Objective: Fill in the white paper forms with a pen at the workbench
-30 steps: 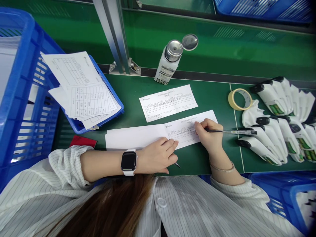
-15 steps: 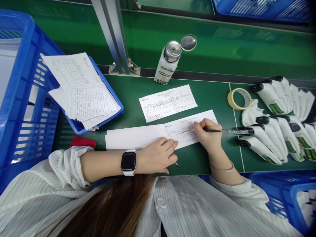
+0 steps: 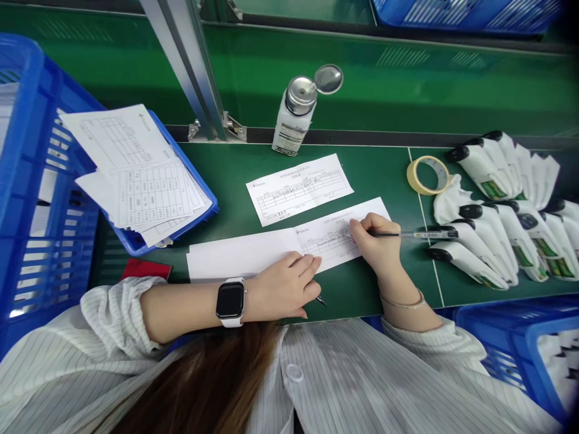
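Observation:
My right hand (image 3: 377, 244) is closed around a black pen (image 3: 414, 234), its tip end at the printed table of a white form (image 3: 337, 232). Handwriting shows in some of that form's cells. My left hand (image 3: 287, 286) lies flat, fingers spread a little, over the lower edge of the same sheet, whose blank part (image 3: 239, 253) stretches to the left. A second pen (image 3: 321, 300) pokes out from beneath my left hand. Just above, a separate filled-in form (image 3: 298, 190) rests on the green table (image 3: 380, 163).
A white bottle (image 3: 294, 117) with its metal lid raised stands behind the forms. At left, a blue tray (image 3: 212, 208) holds papers (image 3: 149, 190) beside a blue crate (image 3: 54, 181). Yellow tape (image 3: 414, 175) and several white devices (image 3: 488, 247) lie at right. A red card (image 3: 147, 269) is near my left sleeve.
The whole view has shifted slightly, so most things appear a little further left. Both hands keep their places on the form, the right still holding the pen.

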Tool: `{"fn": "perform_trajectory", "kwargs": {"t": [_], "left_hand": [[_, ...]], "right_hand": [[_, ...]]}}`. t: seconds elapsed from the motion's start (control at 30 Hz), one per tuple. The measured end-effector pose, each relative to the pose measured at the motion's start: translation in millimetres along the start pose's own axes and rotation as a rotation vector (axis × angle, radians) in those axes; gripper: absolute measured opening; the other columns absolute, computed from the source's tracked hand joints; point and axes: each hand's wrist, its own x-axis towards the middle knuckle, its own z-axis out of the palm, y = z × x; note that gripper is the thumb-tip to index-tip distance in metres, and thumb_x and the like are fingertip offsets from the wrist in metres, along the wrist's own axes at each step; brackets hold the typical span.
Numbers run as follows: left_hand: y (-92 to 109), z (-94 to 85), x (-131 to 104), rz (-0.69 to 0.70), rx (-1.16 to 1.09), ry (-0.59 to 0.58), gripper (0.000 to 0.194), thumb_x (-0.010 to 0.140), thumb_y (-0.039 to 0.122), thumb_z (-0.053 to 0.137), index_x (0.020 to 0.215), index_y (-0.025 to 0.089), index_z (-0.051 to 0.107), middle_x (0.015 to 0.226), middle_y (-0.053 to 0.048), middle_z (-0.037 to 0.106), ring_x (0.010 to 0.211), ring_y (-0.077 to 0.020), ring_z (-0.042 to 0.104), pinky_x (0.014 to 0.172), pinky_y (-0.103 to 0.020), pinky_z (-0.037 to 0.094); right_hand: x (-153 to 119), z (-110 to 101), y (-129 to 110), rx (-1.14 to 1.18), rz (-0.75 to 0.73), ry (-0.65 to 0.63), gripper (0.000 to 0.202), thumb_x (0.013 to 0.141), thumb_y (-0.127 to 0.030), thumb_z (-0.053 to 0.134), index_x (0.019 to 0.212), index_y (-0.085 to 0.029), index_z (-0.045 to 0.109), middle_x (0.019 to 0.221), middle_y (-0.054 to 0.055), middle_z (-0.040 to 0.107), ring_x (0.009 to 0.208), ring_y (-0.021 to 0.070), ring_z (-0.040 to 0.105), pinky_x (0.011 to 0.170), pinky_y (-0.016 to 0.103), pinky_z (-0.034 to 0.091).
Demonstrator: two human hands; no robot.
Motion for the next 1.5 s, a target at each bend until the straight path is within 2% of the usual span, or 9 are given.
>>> {"fn": "perform_trajectory", "kwargs": {"t": [0.37,0.8,1.5], "left_hand": [[1.4,1.3,2.0,-0.008,0.004,0.005,0.047,0.073,0.057,0.059,0.088,0.014,0.05,0.133,-0.022,0.042,0.115,-0.0304,0.046,0.088,-0.038,0.035],[0.8,0.2,2.3,-0.003,0.0,-0.014,0.048,0.074,0.058,0.058,0.089,0.013,0.051,0.133,-0.023,0.041,0.116,-0.0306,0.045,0.088,-0.037,0.035],[1.3,1.8,2.1,-0.005,0.002,0.015,0.049,0.073,0.059,0.058,0.089,0.013,0.051,0.132,-0.023,0.042,0.117,-0.0303,0.045,0.088,-0.037,0.035]], "right_hand": [[2.4,-0.3,2.6,-0.043,-0.07,-0.031,0.034,0.07,-0.023,0.056,0.045,-0.019,0.033,0.042,-0.005,0.031,0.043,0.0062,0.028,0.042,0.023,0.026],[2.5,-1.6,1.1,-0.011,-0.045,0.007,0.035,0.07,-0.023,0.055,0.045,-0.019,0.032,0.042,-0.005,0.032,0.043,0.0063,0.028,0.043,0.023,0.026],[1.6,-0.6,2.0,-0.025,-0.037,-0.019,0.034,0.07,-0.022,0.055,0.045,-0.02,0.031,0.043,-0.006,0.028,0.044,0.0068,0.026,0.044,0.024,0.024]]}}
